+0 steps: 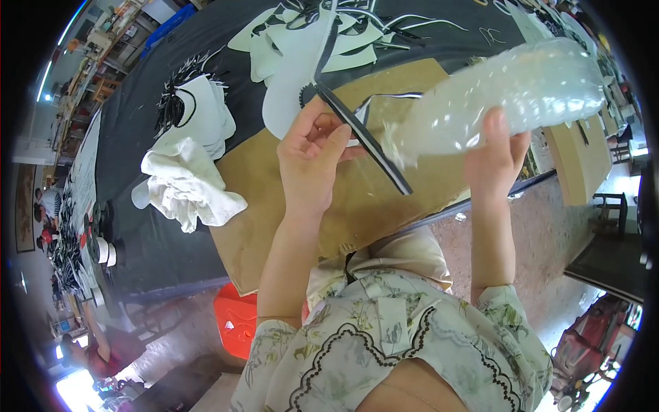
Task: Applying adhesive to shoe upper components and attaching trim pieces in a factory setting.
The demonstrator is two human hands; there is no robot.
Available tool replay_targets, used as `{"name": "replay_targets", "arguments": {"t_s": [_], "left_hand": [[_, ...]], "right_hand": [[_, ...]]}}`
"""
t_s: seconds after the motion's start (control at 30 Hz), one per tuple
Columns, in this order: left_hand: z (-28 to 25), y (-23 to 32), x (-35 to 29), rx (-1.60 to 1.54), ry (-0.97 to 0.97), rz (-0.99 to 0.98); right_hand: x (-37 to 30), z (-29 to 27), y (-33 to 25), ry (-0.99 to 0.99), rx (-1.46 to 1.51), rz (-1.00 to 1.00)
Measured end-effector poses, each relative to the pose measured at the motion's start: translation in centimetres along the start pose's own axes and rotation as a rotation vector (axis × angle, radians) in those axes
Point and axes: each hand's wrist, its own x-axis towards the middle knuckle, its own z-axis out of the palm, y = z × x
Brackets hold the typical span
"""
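My left hand is closed, thumb against fingers, on a flat white piece edged with a black strip. One end of the strip slants down to the right, past my fingers. A large clear plastic bottle lies tilted in my right hand, with my thumb across its side. The bottle's narrow end points left and carries a pale bristly tip, somewhat blurred, close to the strip. Behind it a thin black-and-white strip shows in part.
Under my hands a brown board covers part of the black-topped table. On the left are a crumpled white cloth and stacked white pieces; more white pieces are piled at the back. A red stool stands below the front edge.
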Motion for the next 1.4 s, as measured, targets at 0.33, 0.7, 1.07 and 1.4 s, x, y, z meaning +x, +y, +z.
{"name": "replay_targets", "arguments": {"t_s": [0.33, 0.7, 1.07, 1.4], "left_hand": [[-0.1, 0.1, 0.1, -0.119, 0.137, -0.01], [0.6, -0.6, 0.5, -0.035, 0.203, 0.048], [2.2, -0.9, 0.7, 0.134, 0.263, 0.062], [2.0, -0.9, 1.4, 0.083, 0.323, 0.046]], "right_hand": [[-2.1, -1.5, 0.2, -0.104, -0.121, 0.052], [-1.2, -1.7, 1.0, 0.164, 0.121, 0.043], [-1.6, -1.0, 1.7, 0.07, 0.015, -0.059], [-3.2, -2.7, 2.0, 0.122, -0.077, -0.168]]}}
